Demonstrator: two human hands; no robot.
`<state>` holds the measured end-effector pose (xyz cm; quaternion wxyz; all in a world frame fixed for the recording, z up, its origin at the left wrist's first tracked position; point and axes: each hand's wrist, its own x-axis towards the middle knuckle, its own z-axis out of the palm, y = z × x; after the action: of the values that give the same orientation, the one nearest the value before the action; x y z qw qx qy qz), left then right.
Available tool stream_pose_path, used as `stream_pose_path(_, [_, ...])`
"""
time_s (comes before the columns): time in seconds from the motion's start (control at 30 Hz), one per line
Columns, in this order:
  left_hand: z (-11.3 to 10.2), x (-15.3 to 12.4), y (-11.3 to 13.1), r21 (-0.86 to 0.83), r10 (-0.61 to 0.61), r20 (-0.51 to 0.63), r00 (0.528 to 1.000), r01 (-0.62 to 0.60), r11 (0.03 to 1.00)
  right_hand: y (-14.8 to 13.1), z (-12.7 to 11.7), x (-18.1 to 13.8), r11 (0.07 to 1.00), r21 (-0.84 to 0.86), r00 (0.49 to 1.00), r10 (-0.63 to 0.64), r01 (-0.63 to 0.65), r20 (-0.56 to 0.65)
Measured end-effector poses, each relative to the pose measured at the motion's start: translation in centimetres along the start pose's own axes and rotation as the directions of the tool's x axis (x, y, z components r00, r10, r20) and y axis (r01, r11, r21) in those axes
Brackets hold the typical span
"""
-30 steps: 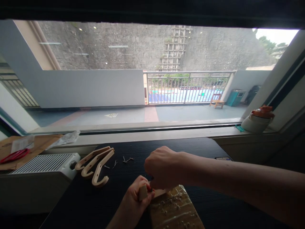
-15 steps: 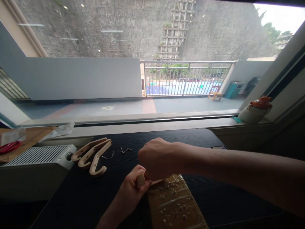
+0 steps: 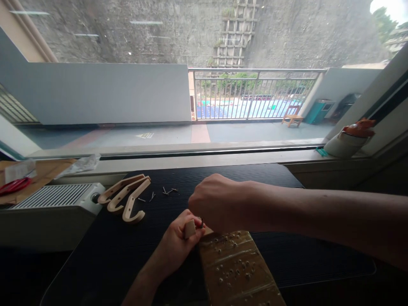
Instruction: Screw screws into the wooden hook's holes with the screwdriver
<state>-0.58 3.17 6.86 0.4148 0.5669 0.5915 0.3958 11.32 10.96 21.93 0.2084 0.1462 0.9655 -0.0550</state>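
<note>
One wooden piece [image 3: 190,229] fills the clenched left hand [image 3: 176,234]; I cannot tell the right hand's [image 3: 216,203] hidden grip.

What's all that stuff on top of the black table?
Three pale wooden hooks, some loose screws and a taped brown slab dotted with small holes. Whatever lies under the slab or behind the right hand is covered, so I can't tell.

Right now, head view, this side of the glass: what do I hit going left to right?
Red-handled tool, crumpled plastic, three wooden hooks, loose metal fasteners, left hand, right hand, orange-topped container.
</note>
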Motion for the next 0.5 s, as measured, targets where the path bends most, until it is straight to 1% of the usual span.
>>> stream_pose_path(0.1, [0.0,0.0,0.4,0.04,0.058,0.009,0.998,-0.058,0.997,0.5,-0.1,-0.1,0.998,0.003,0.998,0.059,-0.059,0.004])
stream_pose_path(0.17, [0.0,0.0,0.5,0.056,0.078,0.021,0.997,-0.079,0.995,0.7,-0.3,-0.3,0.997,-0.013,0.997,0.073,-0.073,0.0])
stream_pose_path(0.23, [0.0,0.0,0.5,0.06,0.079,0.016,0.997,-0.08,0.995,0.5,-0.5,-0.5,0.997,-0.067,1.0,0.031,-0.031,0.001])
stream_pose_path(0.33, [0.0,0.0,0.3,0.026,0.041,-0.007,0.999,-0.041,0.999,-0.1,-0.6,-0.7,0.99,-0.113,0.997,-0.078,0.08,0.017])
stream_pose_path(0.43, [0.0,-0.1,0.2,-0.02,-0.005,0.001,1.0,0.005,1.0,-0.6,-0.2,-0.5,0.984,-0.088,0.988,-0.157,0.156,-0.005])
stream_pose_path(0.5, [0.1,-0.1,0.3,-0.021,-0.015,-0.001,1.0,0.015,1.0,-0.7,0.0,-0.2,0.983,-0.065,0.984,-0.175,0.173,-0.017])
